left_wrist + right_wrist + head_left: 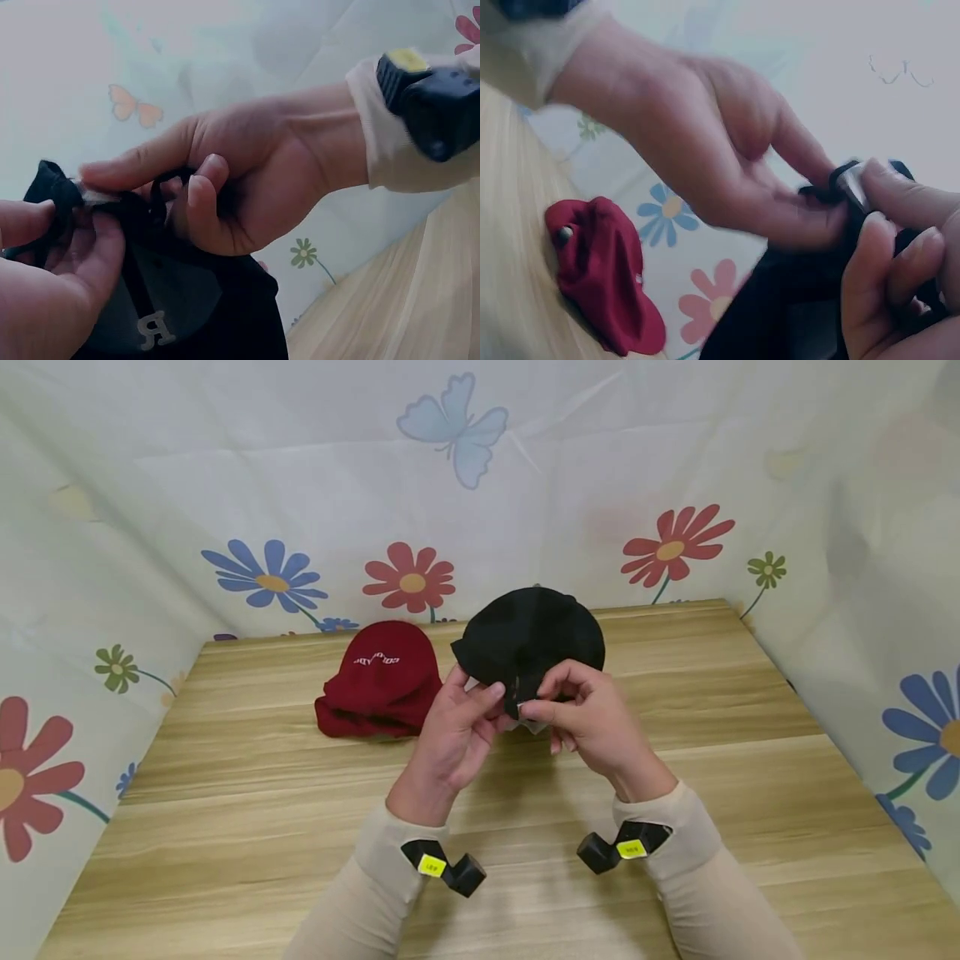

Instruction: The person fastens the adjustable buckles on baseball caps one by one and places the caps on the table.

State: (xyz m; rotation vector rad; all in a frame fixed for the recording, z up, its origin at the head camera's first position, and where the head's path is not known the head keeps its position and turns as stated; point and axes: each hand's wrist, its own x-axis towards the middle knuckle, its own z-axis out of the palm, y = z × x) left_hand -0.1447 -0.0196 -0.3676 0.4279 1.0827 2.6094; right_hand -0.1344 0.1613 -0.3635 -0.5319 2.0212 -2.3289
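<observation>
A black cap [528,635] is held up over the table by both hands, its back strap toward the person. My left hand [459,731] grips the strap end at the cap's lower edge, thumb on top. Fingers of my right hand [596,718] pinch the strap beside it, at a small metal buckle [855,187]. In the left wrist view a pale letter mark [156,330] shows on the cap. The fingers hide much of the strap. To the left of the black cap, a dark red cap [386,681] with white lettering lies on the table.
The wood-grain table [262,827] has a back edge just behind the caps. White curtains [562,510] printed with flowers and butterflies stand behind it and at both sides. A small black camera is strapped to each wrist.
</observation>
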